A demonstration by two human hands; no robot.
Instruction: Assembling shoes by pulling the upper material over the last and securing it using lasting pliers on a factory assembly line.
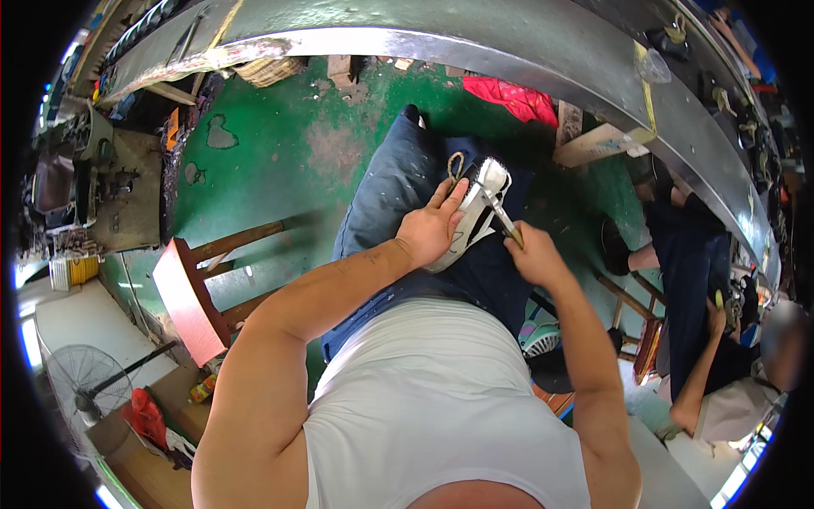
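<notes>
A light-coloured shoe (462, 242) with a whitish sole or lining rests across my lap on dark blue cloth (373, 208). My left hand (431, 229) holds the shoe down from its left side, fingers stretched forward along it. By those fingertips a loop of brown cord (456, 163) sticks out. In my right hand (536, 254) is a hammer (500, 212), gripped by its handle. Its metal head lies over the shoe, against or just above the pale surface; I cannot tell which. The shoe's lower side is hidden by my left hand and the cloth.
A long metal-edged bench (381, 42) curves across the far side. To the left stands a reddish wooden stool (191, 297), with a fan (85, 394) behind it. Red cloth (513, 97) lies under the bench. Another person (721, 399) sits working at the right.
</notes>
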